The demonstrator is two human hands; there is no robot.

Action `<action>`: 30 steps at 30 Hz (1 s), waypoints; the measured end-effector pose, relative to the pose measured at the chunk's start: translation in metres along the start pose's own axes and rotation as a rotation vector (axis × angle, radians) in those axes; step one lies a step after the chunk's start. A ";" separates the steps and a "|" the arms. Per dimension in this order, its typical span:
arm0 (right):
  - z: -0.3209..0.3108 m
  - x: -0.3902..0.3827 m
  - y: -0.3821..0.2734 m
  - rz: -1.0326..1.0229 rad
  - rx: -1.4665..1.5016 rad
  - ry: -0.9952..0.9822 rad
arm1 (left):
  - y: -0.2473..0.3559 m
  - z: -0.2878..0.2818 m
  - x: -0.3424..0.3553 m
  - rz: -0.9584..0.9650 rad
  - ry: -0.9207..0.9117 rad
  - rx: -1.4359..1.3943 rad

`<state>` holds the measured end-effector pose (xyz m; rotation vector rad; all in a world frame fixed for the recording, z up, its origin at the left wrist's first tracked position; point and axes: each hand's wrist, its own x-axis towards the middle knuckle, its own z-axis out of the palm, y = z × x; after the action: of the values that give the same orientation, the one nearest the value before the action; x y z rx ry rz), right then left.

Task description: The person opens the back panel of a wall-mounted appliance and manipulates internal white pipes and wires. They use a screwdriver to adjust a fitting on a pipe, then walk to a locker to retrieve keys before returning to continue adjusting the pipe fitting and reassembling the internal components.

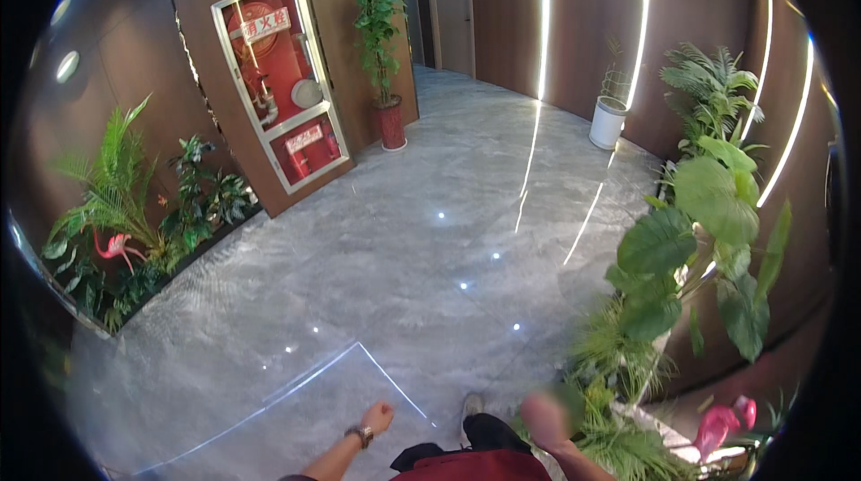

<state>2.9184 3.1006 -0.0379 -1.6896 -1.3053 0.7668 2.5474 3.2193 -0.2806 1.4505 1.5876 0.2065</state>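
Note:
My left hand [379, 418] hangs low over the grey floor, with a watch [360, 434] on its wrist. Its fingers look curled in, and nothing shows in them. My right hand [545, 420] is raised on the right side, beside the grassy plants [619, 432]. It is smeared, so its fingers cannot be made out. Between the hands are my dark red top [475, 467], black trousers and one light shoe [472, 405] on the floor.
Along the right stands a planting bed with large-leaved plants [717, 194] and a pink flamingo figure [716, 430]. A white pot [608, 125] is farther back. At left are a glass-fronted red hydrant cabinet [278, 59], a red plant pot [390, 125] and another planted bed with a flamingo [115, 246].

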 end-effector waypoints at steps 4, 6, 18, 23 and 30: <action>-0.007 0.215 -0.054 -0.026 -0.020 -0.128 | -0.086 0.030 0.063 -0.410 -0.153 0.163; -0.008 0.329 -0.067 -0.157 -0.001 -0.184 | -0.046 0.016 0.097 -0.482 -0.220 0.220; -0.047 0.851 -0.052 0.006 -0.102 -0.071 | 0.277 -0.120 0.604 -0.340 -0.252 0.210; -0.063 1.036 0.029 0.143 -0.088 0.138 | 0.378 -0.213 0.935 -0.030 0.098 -0.450; -0.083 1.381 0.089 -0.011 -0.040 -0.006 | 0.558 -0.281 1.203 -0.007 0.069 -0.717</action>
<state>3.4001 4.4004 -0.0419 -1.7120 -1.3409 0.7441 2.9065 4.5232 -0.3707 0.8794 1.3645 0.7447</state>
